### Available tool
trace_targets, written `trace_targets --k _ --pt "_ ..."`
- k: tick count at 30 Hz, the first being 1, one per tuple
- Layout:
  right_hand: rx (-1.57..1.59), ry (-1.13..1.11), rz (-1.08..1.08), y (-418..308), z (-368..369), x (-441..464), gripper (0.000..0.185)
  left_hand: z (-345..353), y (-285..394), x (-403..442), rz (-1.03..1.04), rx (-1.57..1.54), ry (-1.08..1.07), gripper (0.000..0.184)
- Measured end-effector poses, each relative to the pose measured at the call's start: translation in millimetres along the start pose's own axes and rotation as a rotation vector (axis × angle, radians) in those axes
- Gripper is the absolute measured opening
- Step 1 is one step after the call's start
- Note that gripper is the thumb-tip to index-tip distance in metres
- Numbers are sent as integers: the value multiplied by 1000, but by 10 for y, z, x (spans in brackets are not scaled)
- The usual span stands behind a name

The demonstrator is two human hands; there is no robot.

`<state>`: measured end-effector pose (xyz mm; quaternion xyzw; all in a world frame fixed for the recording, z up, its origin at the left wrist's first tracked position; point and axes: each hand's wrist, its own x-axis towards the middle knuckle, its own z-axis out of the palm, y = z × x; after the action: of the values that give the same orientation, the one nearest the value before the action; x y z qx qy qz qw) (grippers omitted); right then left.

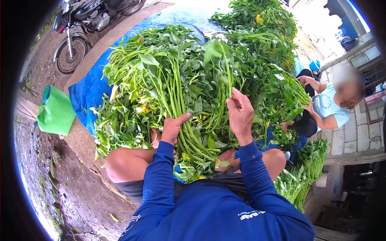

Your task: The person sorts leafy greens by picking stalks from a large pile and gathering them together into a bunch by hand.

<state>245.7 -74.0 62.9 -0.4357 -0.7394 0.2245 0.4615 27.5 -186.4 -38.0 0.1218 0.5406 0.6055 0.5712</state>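
Note:
My left hand [173, 129] is closed round a thick bunch of long green stems [177, 98], which look like water spinach. The cut ends fan out below it, towards my lap, and the leafy tops point away from me. To its right, my right hand [241, 114] pinches a single leafy stem [226, 68] between thumb and fingers. That stem stands up with a broad leaf at its top, slightly blurred. Both hands are over a large heap of the same greens [132, 72], spread in front of my crossed legs.
Another person [331, 106] sits at the right, hands on greens. More bundles [261, 24] lie at the back and more stems [309, 172] at the lower right. A blue tarp [86, 90] lies underneath. A green container [58, 114] and a motorcycle [86, 24] stand at the left.

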Motion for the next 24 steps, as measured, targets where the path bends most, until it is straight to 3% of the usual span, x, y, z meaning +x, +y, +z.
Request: trace_targets --k 5,7,9,14,18,21,22,23,24 --pt "-75 -59 -108 -276 389 -89 43 31 -50 13 -19 -80 -22 40" --pt "-7 -390 60 -268 552 -285 39 16 -61 20 -89 -127 -40 39" --pt "116 -521 236 -148 727 -536 42 -52 -110 55 -171 -296 -128 33" --pt "246 -551 437 -35 882 -827 42 -198 -211 118 -307 -438 -217 27" --pt "306 -481 413 6 996 -935 39 101 -393 84 300 -232 89 27" --pt "137 -630 344 -100 932 -870 32 55 -360 78 125 -169 -14 29" --pt "229 -540 330 -106 986 -922 34 -30 -334 125 -105 -257 -51 31" --pt "301 -488 422 -125 1028 -994 38 -124 -363 197 -168 -256 -51 31" --pt "371 -429 514 -177 1056 -1030 42 -110 -369 186 -68 -251 -7 31"
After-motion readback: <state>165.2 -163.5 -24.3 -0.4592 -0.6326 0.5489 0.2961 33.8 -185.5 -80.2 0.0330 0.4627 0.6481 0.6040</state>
